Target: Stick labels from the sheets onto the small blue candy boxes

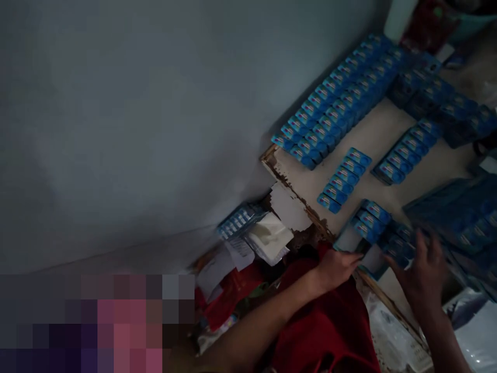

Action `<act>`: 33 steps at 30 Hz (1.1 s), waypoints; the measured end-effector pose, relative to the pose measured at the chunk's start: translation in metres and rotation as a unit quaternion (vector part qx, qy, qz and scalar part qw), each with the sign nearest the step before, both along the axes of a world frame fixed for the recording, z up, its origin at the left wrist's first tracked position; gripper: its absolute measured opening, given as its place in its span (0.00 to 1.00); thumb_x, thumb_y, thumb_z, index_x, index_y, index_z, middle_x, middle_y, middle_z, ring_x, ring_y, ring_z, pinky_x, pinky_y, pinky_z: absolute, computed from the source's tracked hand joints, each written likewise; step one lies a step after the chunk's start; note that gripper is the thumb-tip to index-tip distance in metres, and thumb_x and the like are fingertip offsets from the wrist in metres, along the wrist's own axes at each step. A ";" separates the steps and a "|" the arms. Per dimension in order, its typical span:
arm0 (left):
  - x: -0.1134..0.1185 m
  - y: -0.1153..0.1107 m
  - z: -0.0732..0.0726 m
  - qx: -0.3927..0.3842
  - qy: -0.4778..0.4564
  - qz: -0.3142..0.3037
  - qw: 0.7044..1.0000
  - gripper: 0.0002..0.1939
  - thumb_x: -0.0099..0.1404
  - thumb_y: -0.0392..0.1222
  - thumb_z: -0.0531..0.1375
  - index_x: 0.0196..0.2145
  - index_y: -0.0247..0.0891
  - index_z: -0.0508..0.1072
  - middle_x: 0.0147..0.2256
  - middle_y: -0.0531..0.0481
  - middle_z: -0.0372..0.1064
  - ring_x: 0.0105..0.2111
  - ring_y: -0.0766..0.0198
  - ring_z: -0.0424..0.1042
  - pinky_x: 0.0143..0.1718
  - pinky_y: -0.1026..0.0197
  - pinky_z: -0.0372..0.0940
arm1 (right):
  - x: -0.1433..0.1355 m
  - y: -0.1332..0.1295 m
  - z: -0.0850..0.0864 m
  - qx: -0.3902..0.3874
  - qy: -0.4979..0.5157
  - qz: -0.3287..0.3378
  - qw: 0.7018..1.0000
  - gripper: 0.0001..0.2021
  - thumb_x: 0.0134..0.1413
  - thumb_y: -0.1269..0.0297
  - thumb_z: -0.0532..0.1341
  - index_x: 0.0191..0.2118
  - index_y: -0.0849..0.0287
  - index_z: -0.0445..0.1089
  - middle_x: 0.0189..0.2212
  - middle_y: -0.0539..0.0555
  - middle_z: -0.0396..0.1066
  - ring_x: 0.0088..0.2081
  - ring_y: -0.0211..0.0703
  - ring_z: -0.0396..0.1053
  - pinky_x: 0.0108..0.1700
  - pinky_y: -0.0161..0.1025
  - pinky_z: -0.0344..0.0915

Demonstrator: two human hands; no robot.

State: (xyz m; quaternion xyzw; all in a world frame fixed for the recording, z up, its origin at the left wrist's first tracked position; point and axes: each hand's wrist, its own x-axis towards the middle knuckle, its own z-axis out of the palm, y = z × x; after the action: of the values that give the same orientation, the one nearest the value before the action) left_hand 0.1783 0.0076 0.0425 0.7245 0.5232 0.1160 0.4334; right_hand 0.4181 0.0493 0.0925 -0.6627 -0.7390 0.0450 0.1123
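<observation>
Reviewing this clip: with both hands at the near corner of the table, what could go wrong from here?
The left hand and right hand work a cluster of small blue boxes close to the table edge; a nudge could push some off. The chipped edge might also snag skin. Dim, blurred light makes misplacing boxes likelier.

Blue packets with white-and-red labels; cream tabletop; red cloth; grey wall.

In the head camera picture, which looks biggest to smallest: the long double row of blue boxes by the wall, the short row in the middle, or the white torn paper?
1. Long double row
2. Short row and torn paper: look alike, unsure.
</observation>
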 end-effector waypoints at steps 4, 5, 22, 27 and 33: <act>-0.127 0.061 0.020 0.140 0.014 0.321 0.936 0.14 0.78 0.48 0.58 0.45 0.41 0.83 0.39 0.45 0.83 0.39 0.60 0.82 0.45 0.61 0.75 | -0.088 0.067 0.029 0.067 0.191 0.013 0.979 0.24 0.66 0.50 0.67 0.62 0.54 0.73 0.55 0.63 0.74 0.58 0.59 0.74 0.61 0.59 0.71; -0.158 0.086 0.016 0.156 0.033 0.398 0.904 0.15 0.76 0.51 0.60 0.47 0.40 0.81 0.39 0.45 0.82 0.39 0.59 0.81 0.46 0.59 0.74 | -0.117 0.090 0.025 0.060 0.223 0.037 0.972 0.23 0.67 0.50 0.66 0.62 0.54 0.72 0.54 0.62 0.74 0.58 0.58 0.73 0.61 0.58 0.72; -0.253 0.256 -0.069 0.052 -0.260 0.553 0.790 0.35 0.60 0.61 0.74 0.58 0.40 0.72 0.61 0.38 0.70 0.65 0.49 0.67 0.68 0.48 0.61 | -0.294 0.221 -0.088 0.073 0.058 0.001 0.996 0.57 0.56 0.31 0.65 0.78 0.57 0.39 0.71 0.79 0.42 0.70 0.81 0.51 0.62 0.80 0.59; -0.235 0.197 -0.062 -0.020 -0.294 0.588 0.753 0.30 0.65 0.64 0.68 0.52 0.38 0.71 0.47 0.42 0.75 0.48 0.58 0.76 0.53 0.56 0.70 | -0.303 0.194 -0.082 0.041 0.098 -0.036 0.994 0.52 0.58 0.33 0.66 0.74 0.64 0.49 0.67 0.80 0.50 0.69 0.76 0.53 0.66 0.76 0.58; -0.185 0.218 -0.048 -0.120 -0.376 0.589 0.706 0.28 0.59 0.59 0.74 0.45 0.38 0.71 0.41 0.44 0.76 0.46 0.55 0.76 0.49 0.55 0.71 | -0.318 0.200 -0.100 0.002 0.177 -0.076 0.981 0.52 0.57 0.42 0.68 0.74 0.67 0.43 0.65 0.76 0.53 0.69 0.66 0.56 0.68 0.64 0.62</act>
State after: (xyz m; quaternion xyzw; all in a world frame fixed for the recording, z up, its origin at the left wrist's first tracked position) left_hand -0.0068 0.2260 -0.0059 0.1077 0.6466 0.5468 0.5209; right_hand 0.1004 0.2492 -0.0070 -0.6984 -0.6552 0.1515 0.2451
